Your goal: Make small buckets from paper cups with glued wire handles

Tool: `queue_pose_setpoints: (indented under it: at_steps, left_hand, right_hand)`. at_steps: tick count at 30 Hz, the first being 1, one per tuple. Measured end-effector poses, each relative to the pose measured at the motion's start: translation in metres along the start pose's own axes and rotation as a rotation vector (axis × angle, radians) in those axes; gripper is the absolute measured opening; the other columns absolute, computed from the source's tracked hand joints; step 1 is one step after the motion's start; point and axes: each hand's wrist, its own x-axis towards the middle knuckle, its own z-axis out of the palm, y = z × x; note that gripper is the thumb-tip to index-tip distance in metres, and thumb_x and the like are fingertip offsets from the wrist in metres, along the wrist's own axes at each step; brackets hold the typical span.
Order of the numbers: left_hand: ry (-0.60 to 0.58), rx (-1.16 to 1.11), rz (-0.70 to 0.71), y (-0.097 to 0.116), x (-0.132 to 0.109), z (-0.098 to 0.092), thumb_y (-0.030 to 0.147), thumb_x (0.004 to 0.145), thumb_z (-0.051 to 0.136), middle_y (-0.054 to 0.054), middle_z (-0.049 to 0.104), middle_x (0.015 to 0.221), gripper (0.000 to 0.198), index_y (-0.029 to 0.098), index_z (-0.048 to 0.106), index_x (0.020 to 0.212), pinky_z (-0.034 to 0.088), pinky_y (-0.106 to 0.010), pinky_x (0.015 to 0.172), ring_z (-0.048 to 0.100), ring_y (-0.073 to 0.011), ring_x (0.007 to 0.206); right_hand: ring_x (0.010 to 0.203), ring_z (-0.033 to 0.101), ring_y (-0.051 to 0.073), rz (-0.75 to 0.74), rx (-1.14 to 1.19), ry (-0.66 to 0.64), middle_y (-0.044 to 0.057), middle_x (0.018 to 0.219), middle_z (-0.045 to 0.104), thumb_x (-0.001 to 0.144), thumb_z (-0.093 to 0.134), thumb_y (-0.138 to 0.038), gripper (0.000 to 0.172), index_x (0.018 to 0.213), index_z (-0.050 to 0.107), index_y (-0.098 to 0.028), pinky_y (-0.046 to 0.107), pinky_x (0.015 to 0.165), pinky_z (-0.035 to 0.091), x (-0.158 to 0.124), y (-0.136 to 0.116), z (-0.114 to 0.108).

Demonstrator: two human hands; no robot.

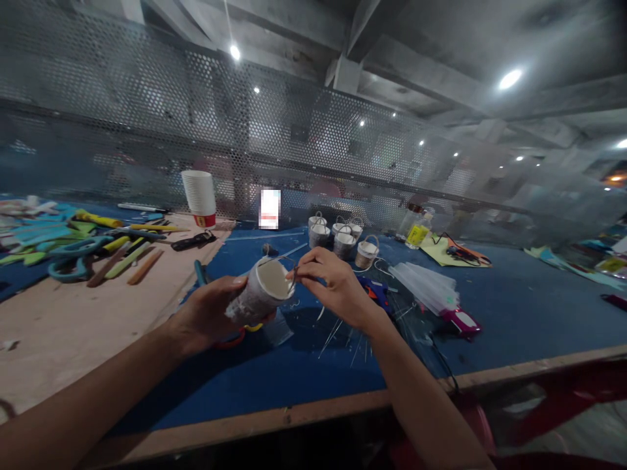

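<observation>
stack of cups [198, 196] left, finished cups [337, 238] behind held cup [258, 294].

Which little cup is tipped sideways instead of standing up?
The cup in the left hand: it's tipped, mouth toward the camera, right hand pinching a wire at its rim. The handled cups behind stand upright.

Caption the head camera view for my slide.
Left hand holds a paper cup; right hand pinches wire at its rim.
</observation>
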Motion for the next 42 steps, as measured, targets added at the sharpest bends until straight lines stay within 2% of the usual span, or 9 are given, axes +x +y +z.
queue_pose_setpoints:
  at_steps: [9, 16, 22, 29, 35, 42]
  left_hand:
    - [0.075, -0.025, 0.015, 0.002, -0.003, 0.000, 0.035, 0.081, 0.071, -0.015, 0.080, 0.096, 0.034, 0.010, 0.079, 0.103, 0.058, -0.036, 0.079, 0.074, -0.0298, 0.086]
    - [0.094, -0.069, 0.028, 0.001, -0.004, -0.014, 0.036, 0.082, 0.068, -0.018, 0.079, 0.105, 0.045, 0.009, 0.073, 0.118, 0.056, -0.041, 0.089, 0.073, -0.0329, 0.097]
    - [0.088, -0.085, 0.028, 0.002, -0.006, -0.014, 0.035, 0.081, 0.070, -0.018, 0.079, 0.105, 0.043, 0.009, 0.074, 0.114, 0.057, -0.042, 0.091, 0.074, -0.0328, 0.096]
    - [0.074, -0.102, 0.022, 0.004, -0.007, -0.010, 0.032, 0.080, 0.072, -0.018, 0.078, 0.109, 0.043, 0.008, 0.074, 0.115, 0.057, -0.042, 0.094, 0.074, -0.0337, 0.100]
    - [0.067, -0.126, 0.029, 0.003, -0.006, -0.012, 0.030, 0.080, 0.072, -0.016, 0.079, 0.106, 0.042, 0.009, 0.073, 0.116, 0.056, -0.042, 0.095, 0.073, -0.0327, 0.101]
    - [0.049, -0.118, 0.031, 0.003, -0.007, -0.012, 0.031, 0.080, 0.072, -0.015, 0.079, 0.106, 0.042, 0.010, 0.074, 0.115, 0.056, -0.042, 0.095, 0.074, -0.0308, 0.096]
  right_hand:
    - [0.099, 0.064, 0.017, 0.069, 0.197, 0.034, 0.005, 0.103, 0.065, 0.096, 0.061, -0.016, 0.015, 0.102, 0.072, -0.023, 0.034, 0.089, 0.054, 0.002, -0.005, 0.000]
    - [0.097, 0.066, 0.017, 0.192, 0.285, 0.187, 0.004, 0.102, 0.069, 0.097, 0.061, -0.025, 0.014, 0.103, 0.073, -0.025, 0.035, 0.087, 0.055, 0.004, -0.006, 0.006]
    - [0.095, 0.067, 0.017, 0.307, 0.342, 0.346, 0.003, 0.104, 0.072, 0.095, 0.063, -0.029, 0.015, 0.104, 0.074, -0.026, 0.033, 0.086, 0.056, 0.003, 0.003, 0.010]
    - [0.087, 0.069, 0.017, 0.461, 0.496, 0.324, 0.003, 0.096, 0.076, 0.089, 0.067, -0.030, 0.014, 0.098, 0.076, -0.023, 0.033, 0.082, 0.058, 0.004, 0.004, 0.027]
    - [0.085, 0.070, 0.017, 0.464, 0.580, 0.336, 0.003, 0.089, 0.075, 0.087, 0.069, -0.029, 0.012, 0.095, 0.076, -0.024, 0.034, 0.081, 0.059, 0.004, -0.001, 0.029]
    - [0.088, 0.069, 0.016, 0.376, 0.477, 0.329, 0.003, 0.095, 0.073, 0.090, 0.067, -0.027, 0.010, 0.096, 0.075, -0.024, 0.033, 0.081, 0.059, 0.003, -0.005, 0.025]
